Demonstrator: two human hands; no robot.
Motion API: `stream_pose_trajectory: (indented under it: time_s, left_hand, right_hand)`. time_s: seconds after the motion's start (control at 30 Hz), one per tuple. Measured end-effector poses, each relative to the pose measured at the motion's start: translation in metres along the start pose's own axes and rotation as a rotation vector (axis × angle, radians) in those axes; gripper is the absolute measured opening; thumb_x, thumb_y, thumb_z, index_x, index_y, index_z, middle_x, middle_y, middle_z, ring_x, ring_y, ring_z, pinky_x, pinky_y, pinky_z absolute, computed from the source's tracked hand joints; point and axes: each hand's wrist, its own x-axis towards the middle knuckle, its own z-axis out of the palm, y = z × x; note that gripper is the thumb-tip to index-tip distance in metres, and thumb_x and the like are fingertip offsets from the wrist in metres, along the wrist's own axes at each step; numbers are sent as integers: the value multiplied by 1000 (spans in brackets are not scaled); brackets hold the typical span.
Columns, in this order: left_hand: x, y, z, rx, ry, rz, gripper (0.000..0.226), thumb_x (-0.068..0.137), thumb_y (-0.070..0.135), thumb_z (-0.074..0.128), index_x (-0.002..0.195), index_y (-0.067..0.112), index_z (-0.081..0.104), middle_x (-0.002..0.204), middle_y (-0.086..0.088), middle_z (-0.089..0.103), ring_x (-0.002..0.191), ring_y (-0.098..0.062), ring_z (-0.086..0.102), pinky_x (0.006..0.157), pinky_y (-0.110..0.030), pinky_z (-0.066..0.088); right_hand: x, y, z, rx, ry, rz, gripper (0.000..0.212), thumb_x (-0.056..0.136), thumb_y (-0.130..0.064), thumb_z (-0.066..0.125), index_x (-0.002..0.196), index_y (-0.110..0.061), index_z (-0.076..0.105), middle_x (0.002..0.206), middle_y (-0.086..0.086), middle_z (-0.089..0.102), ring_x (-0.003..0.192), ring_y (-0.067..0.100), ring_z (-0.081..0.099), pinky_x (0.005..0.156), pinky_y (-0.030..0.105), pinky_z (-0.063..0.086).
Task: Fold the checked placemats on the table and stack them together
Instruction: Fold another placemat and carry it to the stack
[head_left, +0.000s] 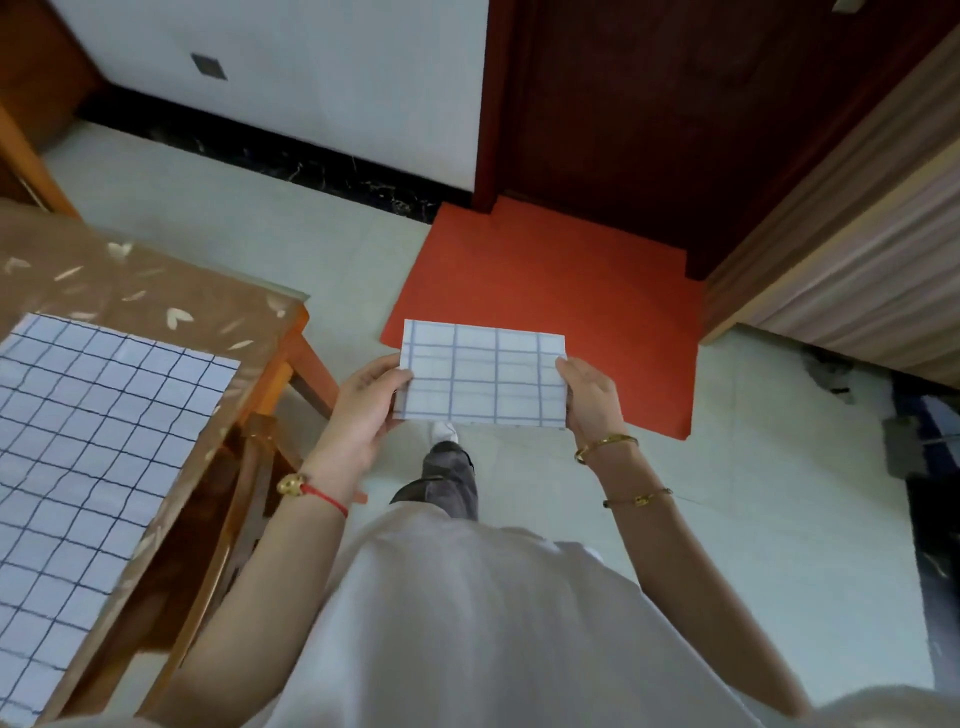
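Folded placemat (483, 375): one; white cloth, blue checked lines, compact rectangle; held in the air over the floor, right of the tabletop, in front of the person.
Left hand (366, 397): fingers and thumb pinch the folded placemat's left short edge.
Right hand (592, 395): fingers and thumb pinch its right short edge.
Flat placemat (88, 441): one; same white cloth, darker checked grid, spread open on the tabletop, its left part out of frame.
Tabletop (156, 291): brown, glossy cover with pale leaf shapes; orange wooden frame and legs beneath.
Wrist items: red cord with gold bead (306, 491) on left wrist; two gold bangles (605, 447) on right wrist.
Doormat (582, 291): one, red-orange, flat, on the pale tile floor (753, 509) before a dark door (675, 114).
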Motion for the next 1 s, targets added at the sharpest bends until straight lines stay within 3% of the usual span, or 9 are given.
stream_pose_trajectory:
  time_s: [0.1,0.2,0.3,0.47,0.57,0.67,0.83,1.0]
  left_hand:
    - [51,32,4,-37,24,8,21,95,8,54,94,21,69,83,3,72,79,-14,66,71,-27,53]
    - [99,71,7,-78,57,32,20,95,7,53,98,19,69,85,2,73,79,-11,68,68,-24,54]
    - [144,109,7,-98,90,59,20,96,9,53,93,22,69,81,7,74,75,-6,68,63,-20,52]
    - [209,154,1,-96,171,45,19,95,12,54,91,23,69,82,5,70,75,-7,64,60,-19,50]
    - [240,172,-1,-127,213,37,17,96,11,54,92,22,67,80,5,68,71,-6,62,54,-15,49]
    - [272,190,-5,-165,247,36,18,96,8,52,95,19,66,73,7,68,64,-3,61,51,-15,49]
    - [329,226,-14,-215,365,44,20,96,7,51,99,16,68,81,2,68,68,-6,61,53,-16,51]
    - [385,268,-24,-318,475,71,20,97,9,50,104,16,67,82,4,68,65,-1,62,56,-16,52]
  right_hand:
    - [60,-28,23,-15,-27,-15,21,76,-40,63,82,-24,75,92,7,69,91,27,65,84,44,50]
    - [114,-71,54,-5,-81,-30,17,85,-30,62,78,-18,72,82,10,64,82,28,58,78,44,47]
    - [167,-107,88,40,-127,-54,22,95,-13,56,77,-15,68,76,0,69,81,25,61,82,43,49]
    - [237,-146,130,-36,-185,-64,25,94,-20,57,75,-23,73,88,6,70,88,28,64,91,48,50]
    - [275,-164,157,-60,-229,-74,31,94,-20,57,69,-27,74,83,5,66,84,25,61,86,46,49]
    - [315,-182,184,-92,-286,-72,25,93,-19,56,73,-22,72,80,5,64,81,23,57,78,39,45]
    - [381,-222,239,-113,-400,-72,20,96,-14,53,82,-15,68,79,3,63,76,18,57,69,29,46]
    - [450,-271,303,-184,-571,-78,24,95,-15,54,80,-19,71,77,-1,68,77,15,61,74,33,47]
